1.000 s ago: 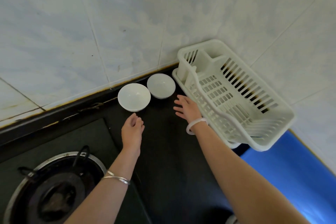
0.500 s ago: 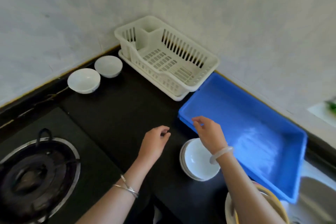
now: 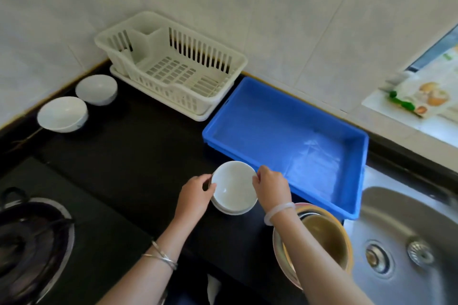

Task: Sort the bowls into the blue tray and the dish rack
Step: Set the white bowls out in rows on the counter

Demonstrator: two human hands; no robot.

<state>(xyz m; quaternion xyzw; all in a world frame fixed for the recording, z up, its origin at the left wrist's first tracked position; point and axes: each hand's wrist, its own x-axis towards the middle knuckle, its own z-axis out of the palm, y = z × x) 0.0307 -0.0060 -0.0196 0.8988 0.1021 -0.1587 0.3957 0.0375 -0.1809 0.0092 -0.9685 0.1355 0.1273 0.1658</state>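
A small stack of white bowls (image 3: 234,187) stands on the black counter, close to the near left corner of the blue tray (image 3: 285,141). My left hand (image 3: 197,194) grips the top bowl's left rim and my right hand (image 3: 271,184) grips its right rim. The blue tray holds nothing. The white dish rack (image 3: 173,67) stands in the back corner, also with nothing in it. Two more white bowls sit by the wall left of the rack, one nearer the rack (image 3: 96,89) and one further left (image 3: 62,114).
A stack of metal and yellow-rimmed bowls (image 3: 322,233) sits under my right forearm at the counter's front. A steel sink (image 3: 406,238) lies to the right. A gas burner (image 3: 27,245) fills the lower left. A windowsill with packets (image 3: 418,96) is at the far right.
The view swung from the two bowls by the wall to the counter's front. Both hands drew back from those bowls and closed on the rim of the top bowl of the stack.
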